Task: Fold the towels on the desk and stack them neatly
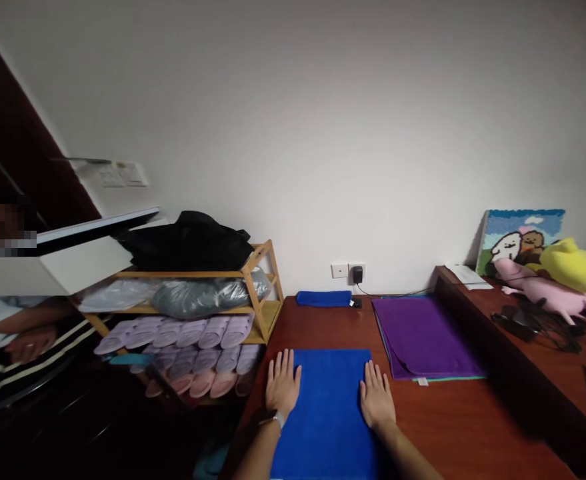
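A blue cloth (330, 413) lies flat and smooth on the reddish-brown wooden table (437, 427). My left hand (283, 387) rests palm down along its left edge, fingers stretched out and slightly apart. Along the right edge lies my right hand (377, 397), also flat with fingers spread. Neither hand grips anything. Farther back, against the wall, is a narrow folded blue cloth (324, 298). To the right, a purple cloth (430, 337) lies on top of a teal one, with a white tag at its front edge.
A wooden rack (253, 293) with several lilac and pink slippers (193, 333) and a black bag (190, 243) stands left. Beyond it, a person sits by a white box (85, 263). A raised ledge (533, 333) at right holds plush toys (547, 287), cables and a picture. A black adapter (357, 274) is plugged into the wall.
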Available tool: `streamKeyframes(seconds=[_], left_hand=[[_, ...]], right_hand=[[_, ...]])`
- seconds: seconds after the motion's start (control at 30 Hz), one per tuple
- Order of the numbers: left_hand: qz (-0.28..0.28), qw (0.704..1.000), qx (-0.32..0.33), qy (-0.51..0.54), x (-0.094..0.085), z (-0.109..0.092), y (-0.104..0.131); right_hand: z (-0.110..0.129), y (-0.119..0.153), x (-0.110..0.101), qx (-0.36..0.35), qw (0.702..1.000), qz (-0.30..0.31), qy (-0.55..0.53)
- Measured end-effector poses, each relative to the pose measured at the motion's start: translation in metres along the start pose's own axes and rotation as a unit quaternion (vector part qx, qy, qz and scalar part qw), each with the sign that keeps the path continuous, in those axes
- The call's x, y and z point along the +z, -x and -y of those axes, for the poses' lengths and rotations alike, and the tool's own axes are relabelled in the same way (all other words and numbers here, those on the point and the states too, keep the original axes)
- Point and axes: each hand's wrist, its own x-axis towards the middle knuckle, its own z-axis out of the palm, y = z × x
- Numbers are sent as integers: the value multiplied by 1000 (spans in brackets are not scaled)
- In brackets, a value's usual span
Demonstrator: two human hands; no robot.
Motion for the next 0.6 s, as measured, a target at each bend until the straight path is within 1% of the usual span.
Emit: streamKeyframes(seconds=[0.03, 0.07, 0.13, 0.2, 0.23, 0.27, 0.3, 0.33, 0.37, 0.4, 0.43, 0.5, 0.57, 0.6], left_hand=[[-5, 1000, 24, 13, -4, -14, 2], [-2, 998, 56, 32, -6, -32, 6], [26, 988, 128, 79, -7, -79, 17], [66, 970, 198, 122, -3, -128, 32], [83, 965, 207, 136, 0, -148, 40], [99, 963, 206, 144, 2, -162, 46], [114, 963, 196, 147, 4, -170, 51], [127, 964, 182, 144, 5, -170, 53], [137, 967, 168, 138, 5, -163, 54], [144, 969, 154, 128, 4, -149, 53], [147, 972, 143, 118, 3, -129, 52], [139, 982, 91, 87, 1, -80, 52], [126, 990, 35, 48, -1, -32, 55], [117, 993, 16, 32, -2, -12, 58]], right_hand=[[0, -1, 0, -1, 1000, -1, 0], [1, -1, 0, -1, 1000, -1, 0], [1, -2, -2, -2, 1000, 0, 5], [1, 0, -4, -12, 1000, 7, 18], [1, 0, -5, -21, 999, 12, 25], [1, 1, -6, -29, 999, 17, 29], [1, 1, -7, -34, 999, 19, 31], [1, 1, -7, -33, 999, 18, 28], [1, 1, -6, -27, 999, 14, 23], [1, 0, -6, -18, 1000, 9, 17], [1, -1, -5, -11, 1000, 5, 11], [0, -2, -2, -3, 1000, -1, 7], [1, -3, -1, -3, 1000, -2, 12], [1, -3, -2, -3, 1000, -2, 15]])
